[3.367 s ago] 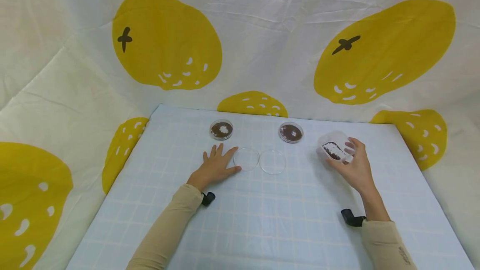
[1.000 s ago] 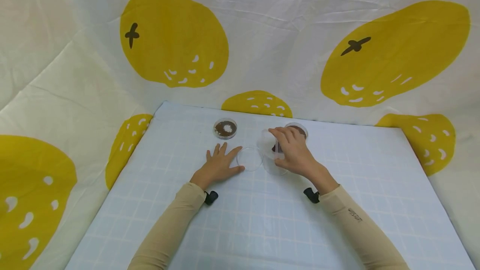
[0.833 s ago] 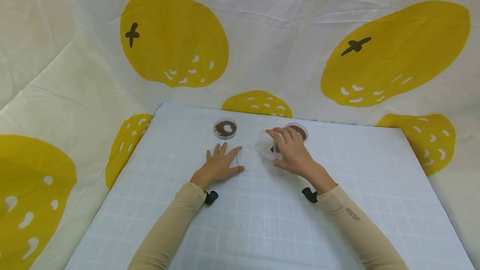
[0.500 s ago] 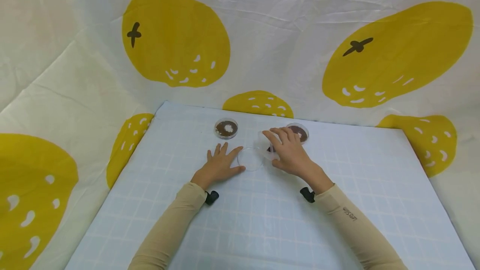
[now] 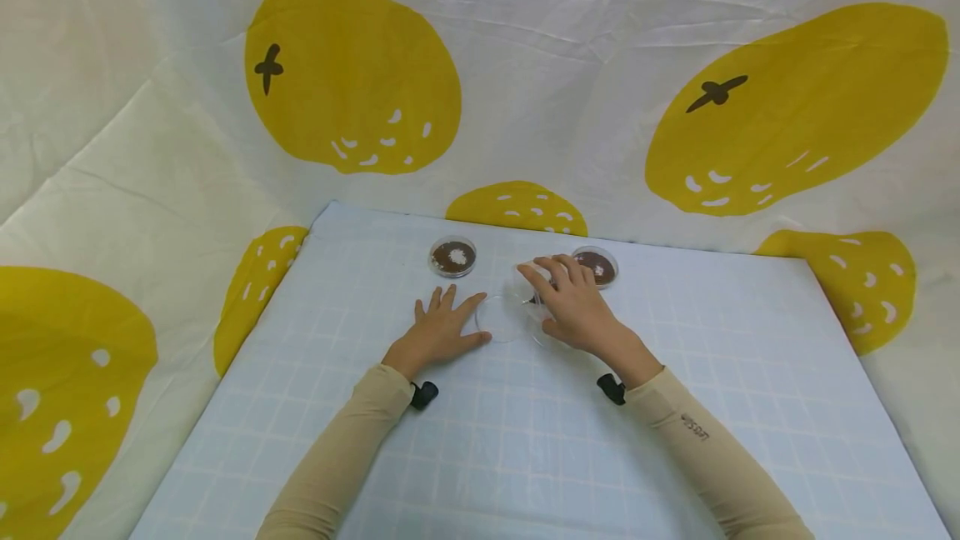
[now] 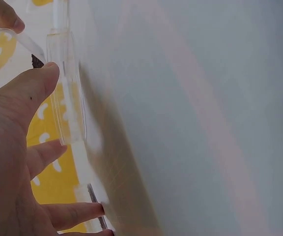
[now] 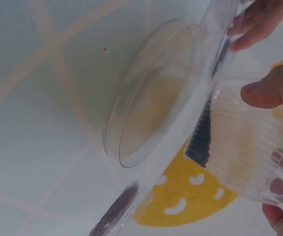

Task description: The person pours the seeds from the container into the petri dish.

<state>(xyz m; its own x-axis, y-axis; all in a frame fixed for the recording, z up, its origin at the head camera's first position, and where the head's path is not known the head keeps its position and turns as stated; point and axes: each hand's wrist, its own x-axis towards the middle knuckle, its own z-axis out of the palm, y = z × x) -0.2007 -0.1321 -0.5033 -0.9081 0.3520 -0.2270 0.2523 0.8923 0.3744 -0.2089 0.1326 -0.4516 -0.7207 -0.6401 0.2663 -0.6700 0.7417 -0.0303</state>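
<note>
My right hand (image 5: 577, 307) grips a clear ribbed plastic container (image 7: 240, 137), tilted to the left, with dark granular material gathered at its lower edge. The container hangs in the air near two clear petri dishes standing side by side. By the left petri dish (image 5: 501, 320), my left hand (image 5: 433, 335) rests on the table with fingers spread. Its thumb and index fingertip touch that dish's rim. The right petri dish (image 7: 154, 98) is partly covered by my right hand in the head view. In the left wrist view, dark material (image 6: 37, 61) shows beside the thumb.
Farther back stand two petri dishes of brown material with white patches, a left one (image 5: 452, 257) and a right one (image 5: 600, 267), the latter partly behind my right hand. A pale blue checked cloth (image 5: 480, 457) covers the table; a printed curtain (image 5: 540, 90) hangs behind.
My right hand has brought the container from the table's right side to the two clear dishes, then shifted slightly farther left while tilting it more. My left hand keeps its place.
</note>
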